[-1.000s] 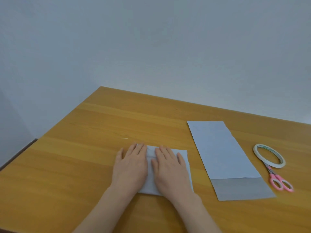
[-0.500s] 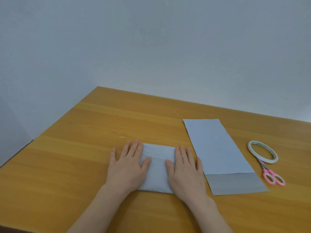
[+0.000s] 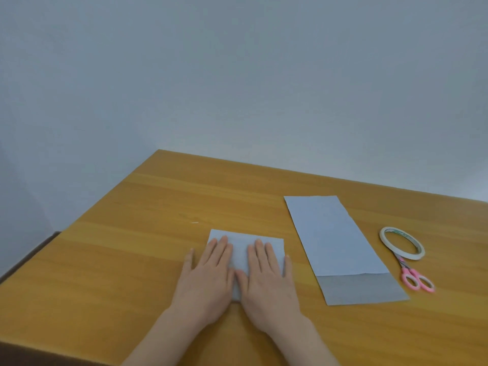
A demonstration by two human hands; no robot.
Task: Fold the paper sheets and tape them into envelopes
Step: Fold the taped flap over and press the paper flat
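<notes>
A small folded pale-blue paper [image 3: 241, 245] lies flat on the wooden table [image 3: 118, 260] in front of me. My left hand [image 3: 208, 278] and my right hand [image 3: 269, 281] press down on it side by side, palms flat and fingers straight, thumbs almost touching. Much of the folded paper is hidden under them. To the right lies a longer blue sheet [image 3: 330, 239] with a grey strip [image 3: 361, 290] at its near end. Further right lies a roll of white tape [image 3: 402, 243] and a pair of pink-handled scissors [image 3: 414, 278].
A plain grey wall [image 3: 237, 88] stands behind the table. The table's left edge [image 3: 34, 249] runs diagonally at the left, with dark floor beyond it.
Both hands have slid back together to the middle of the folded paper after being spread to its two sides. The view has shifted slightly.
</notes>
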